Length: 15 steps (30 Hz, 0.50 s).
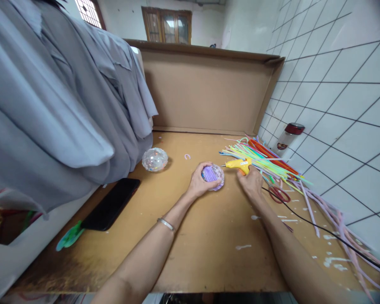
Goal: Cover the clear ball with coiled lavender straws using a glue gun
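My left hand is wrapped round a small round bowl-like piece with a purple ribbed surface and a clear, beaded-looking rim. In my right hand is a yellow glue gun, gripped by its handle. Its metal nozzle points left and lies close to the right rim of the purple piece; whether they touch I cannot tell. A clear bowl with coloured specks sits apart to the left. Beyond my left hand lies a small pink curved strip.
Many coloured pipe cleaners lie at the right, with red-handled scissors and a red-lidded jar beside them. A black cable trails right. A phone lies left under hanging grey shirts. A cardboard panel stands behind.
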### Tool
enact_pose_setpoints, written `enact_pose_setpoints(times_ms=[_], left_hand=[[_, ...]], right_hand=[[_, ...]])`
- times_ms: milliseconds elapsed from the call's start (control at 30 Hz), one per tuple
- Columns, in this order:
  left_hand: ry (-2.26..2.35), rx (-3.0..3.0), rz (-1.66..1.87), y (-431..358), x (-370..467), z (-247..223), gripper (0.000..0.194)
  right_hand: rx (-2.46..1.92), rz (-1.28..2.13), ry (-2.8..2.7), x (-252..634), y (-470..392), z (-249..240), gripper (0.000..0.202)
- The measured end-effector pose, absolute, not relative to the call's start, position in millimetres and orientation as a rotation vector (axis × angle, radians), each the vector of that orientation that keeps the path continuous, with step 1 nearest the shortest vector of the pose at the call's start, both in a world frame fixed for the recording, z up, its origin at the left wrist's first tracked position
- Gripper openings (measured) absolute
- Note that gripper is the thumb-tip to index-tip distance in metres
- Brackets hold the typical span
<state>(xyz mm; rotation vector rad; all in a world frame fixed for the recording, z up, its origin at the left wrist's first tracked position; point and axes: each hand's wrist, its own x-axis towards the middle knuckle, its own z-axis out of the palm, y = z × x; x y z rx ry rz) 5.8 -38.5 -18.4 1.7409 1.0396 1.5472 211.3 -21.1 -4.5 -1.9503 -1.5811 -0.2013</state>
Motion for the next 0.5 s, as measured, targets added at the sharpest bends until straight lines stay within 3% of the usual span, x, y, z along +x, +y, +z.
enact_pose_setpoints(times_ms=[500], left_hand=[[1.014,1.789,1.58,-34.5,6.6,-22.1,0.055]], right_hand=[[-2.185,-0.082,-1.677,213.3,-22.2,-8.9,0.044]])
